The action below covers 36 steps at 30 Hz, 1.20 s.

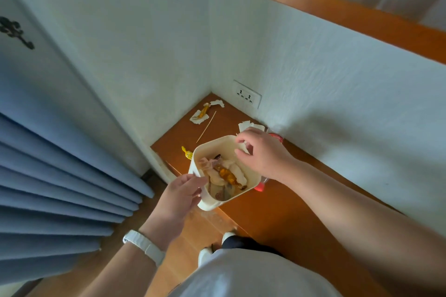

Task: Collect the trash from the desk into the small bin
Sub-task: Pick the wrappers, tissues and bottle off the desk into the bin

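Cream plastic is the material of the small bin (pixel 212 200), and I hold it in the air just over the near edge of the counter (pixel 277 212). My left hand (pixel 179 196) grips its near left rim, with the thumb over the edge and the fingers closed against the outside wall. Inside the bin lie crumpled white tissues, an amber-brown wrapper (pixel 226 175) and some pinkish scraps.

My right hand (pixel 259 152) hovers over the far right corner of the bin. Its fingers are curled loosely and a little apart, and a small piece of white tissue (pixel 244 146) shows between the fingertips. I cannot tell if the fingers really pinch it or if it is already loose.

Just behind this hand, more white tissue (pixel 246 125) lies on the counter near the wall. A bottle with a red label (pixel 277 138) is mostly hidden by my right hand and wrist, and its red part shows again beside the right side of the bin.

To the left of the bin, a small yellow wrapper (pixel 187 152) lies on the counter, touching or almost touching the bin in this view. Farther back lies a thin wooden stick (pixel 206 126), and in the corner there are torn tissues with a yellow wrapper (pixel 204 110) on them. A wall socket (pixel 246 97) sits above the counter. On my left wrist is a white band (pixel 144 246), and blue curtains (pixel 48 176) hang at the left.
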Tool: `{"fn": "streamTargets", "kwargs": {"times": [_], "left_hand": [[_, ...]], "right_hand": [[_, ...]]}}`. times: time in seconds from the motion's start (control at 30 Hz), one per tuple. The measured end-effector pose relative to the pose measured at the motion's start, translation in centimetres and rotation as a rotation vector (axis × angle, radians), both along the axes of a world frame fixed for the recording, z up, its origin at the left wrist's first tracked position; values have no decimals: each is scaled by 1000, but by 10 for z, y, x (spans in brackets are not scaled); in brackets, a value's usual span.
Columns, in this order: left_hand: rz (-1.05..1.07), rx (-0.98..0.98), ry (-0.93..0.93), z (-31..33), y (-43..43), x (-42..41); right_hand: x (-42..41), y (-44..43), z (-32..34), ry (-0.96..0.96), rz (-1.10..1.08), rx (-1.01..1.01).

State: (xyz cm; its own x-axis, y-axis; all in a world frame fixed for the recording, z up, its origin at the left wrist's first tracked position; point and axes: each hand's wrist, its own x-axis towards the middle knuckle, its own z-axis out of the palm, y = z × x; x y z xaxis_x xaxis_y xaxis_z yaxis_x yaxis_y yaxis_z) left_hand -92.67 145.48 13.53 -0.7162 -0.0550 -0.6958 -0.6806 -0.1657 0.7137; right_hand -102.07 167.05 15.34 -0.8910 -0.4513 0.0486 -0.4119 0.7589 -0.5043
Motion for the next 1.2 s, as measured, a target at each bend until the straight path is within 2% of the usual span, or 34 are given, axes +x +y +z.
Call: {"fn": "streamTargets", "kwargs": {"times": [0.27, 0.47, 0.83, 1.2], "left_hand": [[73, 21, -40, -8, 9, -9], [97, 3, -63, -13, 14, -23], [124, -14, -73, -6, 28, -46], [78, -13, -53, 3, 37, -52]], "right_hand": [[-12, 64, -34, -44, -225, 42], [6, 107, -101, -199, -394, 224], [17, 121, -168, -199, -241, 345], [17, 128, -162, -210, -367, 278]]}}
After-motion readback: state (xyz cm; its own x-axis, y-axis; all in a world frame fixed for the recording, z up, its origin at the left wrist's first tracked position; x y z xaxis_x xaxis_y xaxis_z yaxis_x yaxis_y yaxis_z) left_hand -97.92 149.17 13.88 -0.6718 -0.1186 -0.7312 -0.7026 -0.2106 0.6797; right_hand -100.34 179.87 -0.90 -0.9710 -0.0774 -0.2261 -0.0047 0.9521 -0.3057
